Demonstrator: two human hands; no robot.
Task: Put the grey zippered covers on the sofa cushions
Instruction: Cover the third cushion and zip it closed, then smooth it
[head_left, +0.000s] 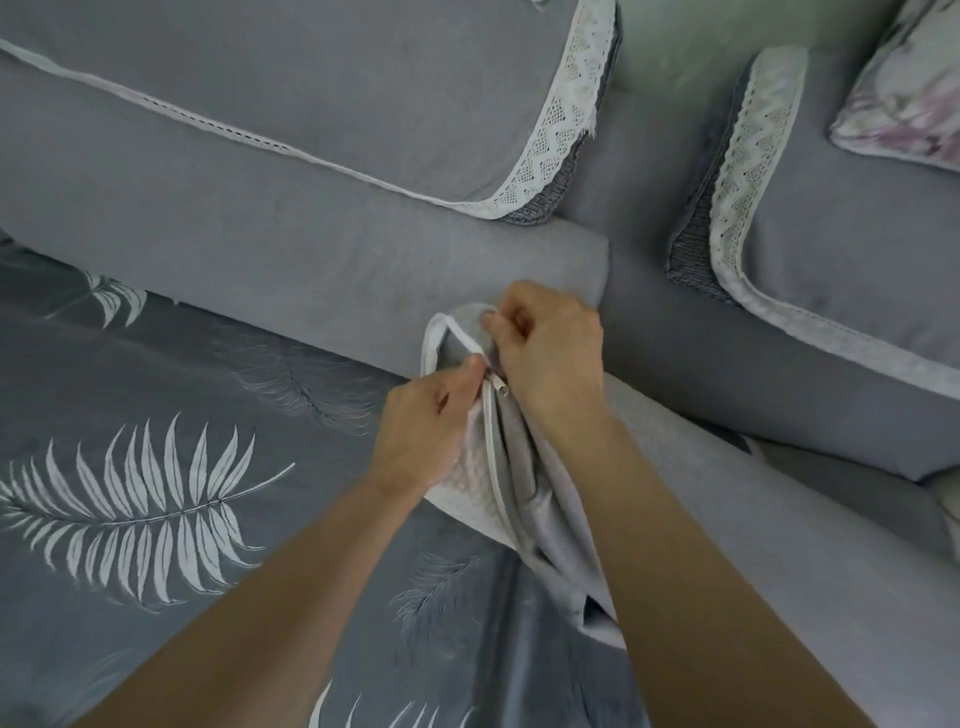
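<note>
A grey zippered cover with a white zipper edge hangs bunched between my hands at the middle of the view. My left hand pinches the white zipper tape on its left side. My right hand grips the fabric at the top of the opening, right beside the small zipper pull. A long grey cushion runs from under my right forearm toward the lower right. Whether the cover's lower end is over that cushion is hidden by my arm.
A grey sofa seat with a leaf print fills the lower left. Two grey back cushions with white lace throws stand behind. A pink floral pillow sits at the top right.
</note>
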